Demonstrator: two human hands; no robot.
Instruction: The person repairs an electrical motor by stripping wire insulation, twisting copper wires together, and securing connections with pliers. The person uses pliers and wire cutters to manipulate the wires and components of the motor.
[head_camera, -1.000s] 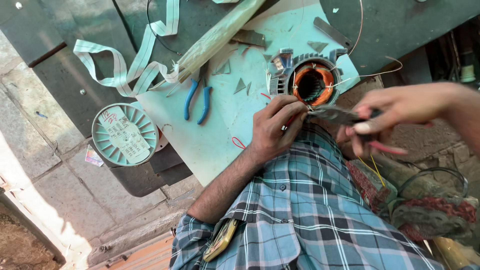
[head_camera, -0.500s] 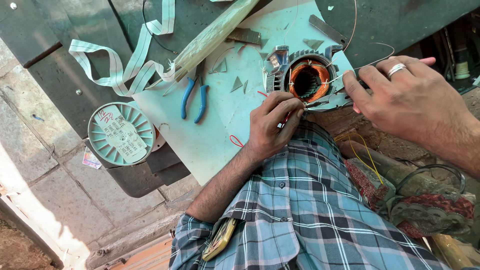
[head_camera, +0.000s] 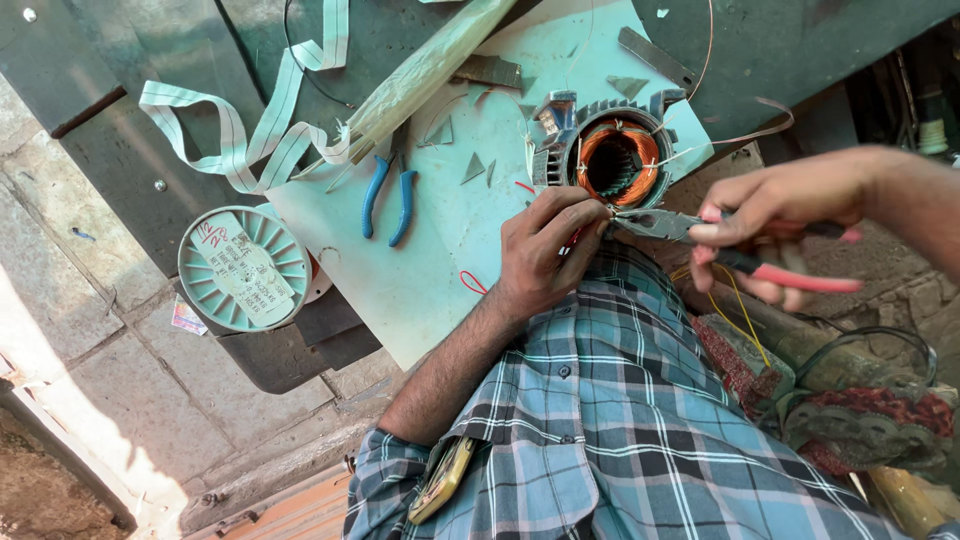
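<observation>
At the near edge of the pale green board (head_camera: 400, 290): a motor stator (head_camera: 612, 150) with copper windings is being worked on, just beyond the two hands.

Stator: it is lying on the board with its bore facing up, the orange-brown coils showing inside the grey ribbed housing.

Left hand (head_camera: 545, 250): it is being held closed, fingertips pinched on a thin lead at the stator's near rim; what exactly is pinched is too small to tell.

Right hand (head_camera: 780, 215): it is being kept wrapped around the red handles of a pair of pliers (head_camera: 700, 235), whose nose is being pointed at the left fingertips.

Doing it well: the lead is best being held taut and steady by the left fingers while the plier tips are being brought to it, so that only that one strand is being caught and the enamelled coils beside it are not being nicked.

Pressure: a light squeeze is judged enough; thin wire is likely being cut or kinked by more.

Nearby: blue-handled pliers (head_camera: 388, 195), a ribbed round cover (head_camera: 243, 268) and a striped tape (head_camera: 250, 130) are lying well apart on the left.
</observation>
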